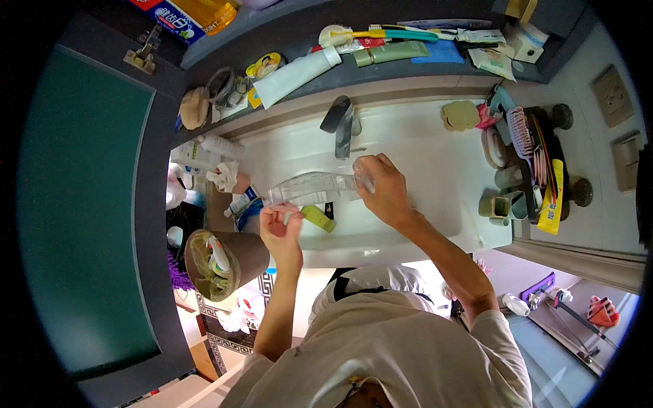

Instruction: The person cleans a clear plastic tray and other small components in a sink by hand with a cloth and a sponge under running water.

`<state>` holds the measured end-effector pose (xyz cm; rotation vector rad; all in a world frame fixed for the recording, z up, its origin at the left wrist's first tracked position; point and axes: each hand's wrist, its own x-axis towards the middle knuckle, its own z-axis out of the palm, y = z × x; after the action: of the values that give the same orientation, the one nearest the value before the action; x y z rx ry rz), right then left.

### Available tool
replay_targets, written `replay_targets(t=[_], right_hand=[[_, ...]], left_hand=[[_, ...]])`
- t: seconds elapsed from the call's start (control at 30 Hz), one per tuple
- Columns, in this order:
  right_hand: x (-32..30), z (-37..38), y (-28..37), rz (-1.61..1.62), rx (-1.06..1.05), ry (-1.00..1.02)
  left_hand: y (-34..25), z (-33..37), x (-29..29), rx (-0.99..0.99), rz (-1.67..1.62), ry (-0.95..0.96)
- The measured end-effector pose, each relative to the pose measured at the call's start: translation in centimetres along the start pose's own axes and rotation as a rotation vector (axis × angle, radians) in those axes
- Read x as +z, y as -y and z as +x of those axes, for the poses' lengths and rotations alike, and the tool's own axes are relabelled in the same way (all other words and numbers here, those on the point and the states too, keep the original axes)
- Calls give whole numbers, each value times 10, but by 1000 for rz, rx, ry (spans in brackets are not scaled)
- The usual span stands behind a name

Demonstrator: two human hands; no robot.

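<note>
Grips one clear, elongated plastic container (316, 188) above one white ceramic basin (439, 156), with one right hand (383, 189) round its right end and one left hand (282, 234) at its left, in a hold too blurred to judge, near one small lime-green tube (317, 218).

A clear, see-through container (316, 187), long and smooth-sided with pale glints along its walls, is held up over the white sink (435, 156). It lies nearly level, stretched crosswise between the hands, its right end slightly higher than its left. The right hand (383, 190) grips and partly covers the right end; the left hand (282, 231) is at the lower corner of the left end, its fingers blurred. Whether anything is inside cannot be made out.
</note>
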<state>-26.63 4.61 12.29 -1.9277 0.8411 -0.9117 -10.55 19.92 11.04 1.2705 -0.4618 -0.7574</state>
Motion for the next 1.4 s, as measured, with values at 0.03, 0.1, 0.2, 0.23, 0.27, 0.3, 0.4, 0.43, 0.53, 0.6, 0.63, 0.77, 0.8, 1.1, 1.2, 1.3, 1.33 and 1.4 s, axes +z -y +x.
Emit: replay_targets(t=[0.03, 0.1, 0.2, 0.23, 0.27, 0.3, 0.4, 0.43, 0.53, 0.6, 0.63, 0.77, 0.8, 1.1, 1.2, 1.3, 1.33, 1.4], right_hand=[[3, -3, -5, -41, -94, -46], [4, -7, -10, -79, -179, -97], [8, -18, -9, -196, -269, -24], [12, -22, -11, -224, -339, 6], [14, -24, -11, -251, -414, 37], [14, -27, -11, -245, -411, 41], [10, -34, -10, -238, -256, 133], [4, -37, -7, -305, -186, 166], [-7, -50, -6, -276, -35, 270], [-10, -60, -9, -179, 56, 341], [-9, -66, -10, 65, 115, 369], [-10, -73, -12, 345, 340, 513], [-7, -76, -17, 346, 345, 514], [-10, -86, -39, 954, 933, 508], [-16, -83, -45, 1047, 895, 656], [-19, -84, -50, 1004, 831, 635], [-21, -83, -48, 1040, 822, 649], [-24, -82, -44, 1076, 816, 661]], left_hand=[[-12, -10, 26, 351, 189, -50], [-50, -16, 58, 697, 386, -90], [-76, -17, 70, 956, 1355, 70], [-67, -14, 66, 869, 1352, 213], [-61, -13, 63, 781, 1345, 349], [-60, -13, 65, 761, 1375, 307], [-44, -8, 58, 795, 1386, 260], [-38, -8, 56, 784, 1388, 266], [-23, -12, 51, 732, 1352, 257], [-10, -16, 48, 762, 1289, 269], [-5, -19, 47, 754, 1286, 274], [14, -30, 42, 721, 1259, 326], [17, -32, 41, 691, 1249, 347], [29, -47, 46, 638, 1294, 432], [29, -43, 50, 648, 1299, 400], [28, -37, 53, 667, 1279, 389], [28, -35, 54, 687, 1264, 396], [26, -33, 55, 675, 1272, 398]])
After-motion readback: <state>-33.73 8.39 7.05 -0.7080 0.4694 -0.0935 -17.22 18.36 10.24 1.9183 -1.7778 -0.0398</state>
